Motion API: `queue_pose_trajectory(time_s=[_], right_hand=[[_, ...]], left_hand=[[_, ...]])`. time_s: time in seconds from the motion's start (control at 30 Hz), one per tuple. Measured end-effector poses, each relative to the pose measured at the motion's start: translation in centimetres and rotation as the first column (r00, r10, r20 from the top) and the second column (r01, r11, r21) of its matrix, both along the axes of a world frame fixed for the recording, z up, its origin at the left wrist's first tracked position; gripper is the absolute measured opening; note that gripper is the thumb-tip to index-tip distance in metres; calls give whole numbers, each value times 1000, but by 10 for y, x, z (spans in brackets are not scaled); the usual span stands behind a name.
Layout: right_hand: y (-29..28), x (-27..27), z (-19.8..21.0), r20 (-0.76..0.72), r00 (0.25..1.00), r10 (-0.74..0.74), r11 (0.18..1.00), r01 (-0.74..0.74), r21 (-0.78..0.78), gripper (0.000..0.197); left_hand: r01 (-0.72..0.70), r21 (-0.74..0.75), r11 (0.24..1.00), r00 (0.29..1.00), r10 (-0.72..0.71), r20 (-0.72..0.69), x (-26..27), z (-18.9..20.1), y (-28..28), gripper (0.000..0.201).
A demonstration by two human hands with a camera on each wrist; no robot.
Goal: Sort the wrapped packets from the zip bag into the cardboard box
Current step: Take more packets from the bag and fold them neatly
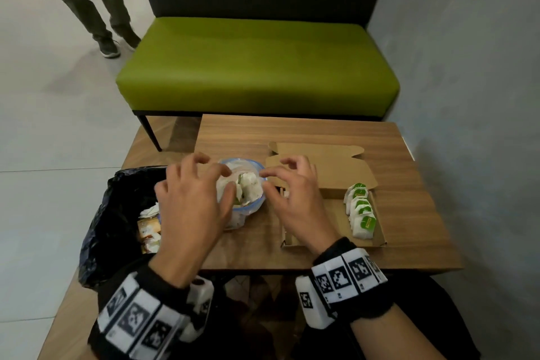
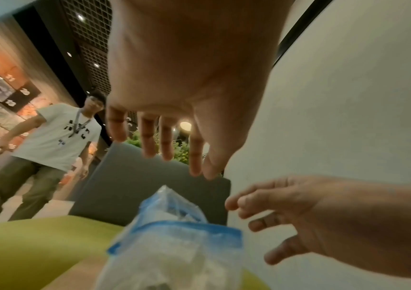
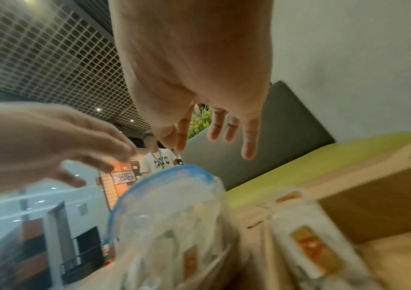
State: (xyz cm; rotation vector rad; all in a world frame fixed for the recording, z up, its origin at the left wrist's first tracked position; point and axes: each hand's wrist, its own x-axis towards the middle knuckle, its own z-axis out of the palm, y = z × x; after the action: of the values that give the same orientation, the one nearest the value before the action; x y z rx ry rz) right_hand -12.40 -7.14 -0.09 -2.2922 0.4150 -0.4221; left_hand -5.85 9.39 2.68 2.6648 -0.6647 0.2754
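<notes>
A clear zip bag [image 1: 244,159] with a blue rim stands open on the wooden table, with white wrapped packets [image 1: 248,187] inside. My left hand [image 1: 193,204] hovers over its left side with spread fingers; the left wrist view shows those fingers [image 2: 149,137] straight above the bag [image 2: 179,245], holding nothing. My right hand [image 1: 295,202] hangs by the rim's right side, fingers loosely curled and empty. Under it lies the open cardboard box [image 1: 336,222] with a row of green-labelled packets [image 1: 361,210] on its right. Orange-labelled packets [image 3: 311,245] stand at its left, beside the bag [image 3: 164,206].
A black bin bag [image 1: 117,213] holding orange-labelled packets [image 1: 149,231] sits off the table's left edge. Beyond the table stands a green bench [image 1: 257,67]; a grey wall runs along the right. A person's legs [image 1: 87,9] are on the floor at far left.
</notes>
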Motion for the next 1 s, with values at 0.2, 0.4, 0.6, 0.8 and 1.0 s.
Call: queue_pose_trajectory(time_s=[0.2,0.4,0.6,0.8,1.0], right_hand=[[27,28,3,-371,927,52,956,-154,-251,30],[37,28,-3,-468,880,-80,928,-105,-357,62],[48,21,-6,-409,904,-127,922,-44,-384,62],[48,25,4,-415,908,62,883,-244,-401,40],[59,29,3,-558,829,35,836,-330,-439,34]], left_hand=[[-23,172,985,973,62,-223,22,-17,-5,21],[-1,265,964,969,66,-236,20,-23,-1,46],[59,377,924,971,35,-236,17,-20,2,52],[117,350,930,965,-22,-263,12,-18,2,66],[141,340,930,971,-63,-230,8,-22,4,70]])
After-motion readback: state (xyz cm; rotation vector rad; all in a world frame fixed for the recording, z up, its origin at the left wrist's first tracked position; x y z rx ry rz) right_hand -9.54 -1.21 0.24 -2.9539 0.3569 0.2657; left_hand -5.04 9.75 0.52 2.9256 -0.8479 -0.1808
